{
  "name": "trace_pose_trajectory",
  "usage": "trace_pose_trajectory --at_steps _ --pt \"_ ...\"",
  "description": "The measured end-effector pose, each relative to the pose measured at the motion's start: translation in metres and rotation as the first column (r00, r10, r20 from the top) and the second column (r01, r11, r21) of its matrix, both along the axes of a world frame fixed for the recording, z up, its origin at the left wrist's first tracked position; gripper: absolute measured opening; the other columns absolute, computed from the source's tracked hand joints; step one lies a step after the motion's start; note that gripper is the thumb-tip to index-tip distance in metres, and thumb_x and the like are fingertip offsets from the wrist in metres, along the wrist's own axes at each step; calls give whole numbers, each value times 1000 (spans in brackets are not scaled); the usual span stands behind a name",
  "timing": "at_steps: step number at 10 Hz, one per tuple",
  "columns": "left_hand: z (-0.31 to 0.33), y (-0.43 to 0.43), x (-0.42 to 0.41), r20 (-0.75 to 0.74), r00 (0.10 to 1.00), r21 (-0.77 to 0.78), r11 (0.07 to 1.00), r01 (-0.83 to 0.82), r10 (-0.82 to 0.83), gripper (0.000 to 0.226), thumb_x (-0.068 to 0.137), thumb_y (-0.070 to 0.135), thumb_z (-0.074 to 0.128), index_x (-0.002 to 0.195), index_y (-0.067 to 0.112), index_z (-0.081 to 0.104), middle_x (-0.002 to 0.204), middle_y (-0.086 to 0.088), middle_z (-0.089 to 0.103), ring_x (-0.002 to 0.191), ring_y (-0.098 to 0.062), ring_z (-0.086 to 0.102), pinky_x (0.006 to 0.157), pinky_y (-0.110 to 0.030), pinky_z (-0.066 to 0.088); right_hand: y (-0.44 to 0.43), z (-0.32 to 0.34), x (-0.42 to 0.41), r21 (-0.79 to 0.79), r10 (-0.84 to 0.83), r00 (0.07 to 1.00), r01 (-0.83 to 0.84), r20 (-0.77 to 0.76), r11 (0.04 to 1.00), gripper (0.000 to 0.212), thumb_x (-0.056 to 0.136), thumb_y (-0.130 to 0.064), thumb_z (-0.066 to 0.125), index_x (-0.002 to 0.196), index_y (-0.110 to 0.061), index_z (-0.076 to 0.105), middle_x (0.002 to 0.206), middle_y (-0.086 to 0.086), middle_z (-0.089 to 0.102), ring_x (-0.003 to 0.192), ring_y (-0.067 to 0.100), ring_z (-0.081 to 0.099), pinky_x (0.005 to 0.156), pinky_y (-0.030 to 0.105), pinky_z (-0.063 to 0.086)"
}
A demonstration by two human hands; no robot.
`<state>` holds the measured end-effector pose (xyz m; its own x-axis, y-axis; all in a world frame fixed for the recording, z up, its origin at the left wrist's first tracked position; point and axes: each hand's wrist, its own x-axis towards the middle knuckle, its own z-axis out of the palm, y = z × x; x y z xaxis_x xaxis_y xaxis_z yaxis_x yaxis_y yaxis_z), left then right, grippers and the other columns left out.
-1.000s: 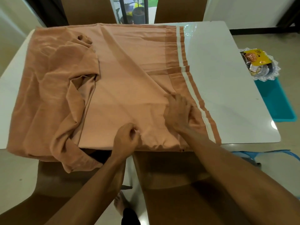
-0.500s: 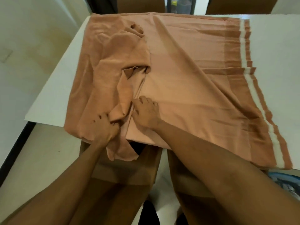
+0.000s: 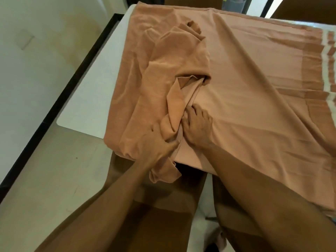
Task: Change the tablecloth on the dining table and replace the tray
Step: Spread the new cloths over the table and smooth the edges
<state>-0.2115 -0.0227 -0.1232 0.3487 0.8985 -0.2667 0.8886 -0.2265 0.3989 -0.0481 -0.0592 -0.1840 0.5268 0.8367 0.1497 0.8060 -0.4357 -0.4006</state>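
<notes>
The tablecloth [image 3: 236,91] lay partly unfolded on the desk [image 3: 87,99], with its left portion bunched and its near edge overhanging. The left hand [image 3: 156,144] gripped the bunched fold, fingers curled round it. The right hand [image 3: 197,128] rested just beside it, fingers close together; whether they pinched cloth could not be told. The step appeared to call for drawing the fold leftward while anchoring the flat layer. The chair [image 3: 163,206] below could snag the hanging corner.

Soft, even indoor light, brightest beyond the fingers [image 3: 196,112]. Deep shadow nearer than them, under the desk [image 3: 87,99] edge. Frame edges bend; slight overall blur.
</notes>
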Motion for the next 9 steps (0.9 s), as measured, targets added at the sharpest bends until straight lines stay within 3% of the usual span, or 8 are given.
trace_pose_trajectory --at_steps 2,3,4,5,6,7,8,9 --pt "-1 9 8 41 988 99 984 147 -151 37 86 25 60 120 12 52 103 -6 61 90 -26 60 71 -33 41 -1 2 6 11 14 998 -14 -58 1000 40 100 -43 40 133 -26 53 145 1 48 122 26 49 99 42 41" --pt "4 11 9 227 967 63 992 107 -119 31 86 25 62 116 15 57 97 0 63 90 -22 63 72 -31 46 -2 8 11 65 11 983 1 -184 998 49 99 -49 38 138 -25 53 144 0 51 122 25 49 100 41 39" --pt "8 10 13 378 916 16 990 138 -134 28 89 26 64 114 13 59 94 3 62 87 -17 60 74 -28 44 1 9 11 1 9 984 -9 -178 1000 52 95 -50 37 137 -23 53 147 0 48 124 28 48 101 42 39" --pt "23 16 7 402 905 43 990 134 -140 27 91 19 63 116 9 59 96 4 59 87 -14 55 76 -26 41 7 5 3 -24 -46 992 43 -121 999 47 96 -43 44 137 -22 52 146 1 49 122 30 48 99 43 38" --pt "26 36 -19 468 881 -66 997 -41 68 16 95 19 54 111 16 56 94 10 57 84 -10 55 70 -21 41 22 13 -12 46 -142 976 151 -167 987 44 100 -40 44 142 -26 48 138 -2 56 122 26 49 101 44 37" --pt "25 69 -60 471 839 -113 962 -249 273 23 100 22 46 122 20 52 109 6 57 98 -14 56 81 -25 44 45 23 -27 171 -13 962 62 -274 983 46 102 -29 43 147 -23 46 132 2 62 115 28 54 97 44 43" --pt "29 118 -114 410 802 -1 880 -476 434 19 93 9 45 110 12 53 106 -11 60 99 -31 60 80 -37 46 69 20 -44 229 77 950 -6 -303 973 50 99 -24 40 147 -14 48 134 10 61 114 34 56 95 45 47" --pt "37 175 -177 428 624 -8 693 -721 653 31 86 12 48 116 8 53 118 -15 62 107 -33 61 92 -40 49 86 15 -58 109 96 971 -73 -218 991 47 100 -28 41 143 -13 52 137 12 59 119 35 56 96 47 46"
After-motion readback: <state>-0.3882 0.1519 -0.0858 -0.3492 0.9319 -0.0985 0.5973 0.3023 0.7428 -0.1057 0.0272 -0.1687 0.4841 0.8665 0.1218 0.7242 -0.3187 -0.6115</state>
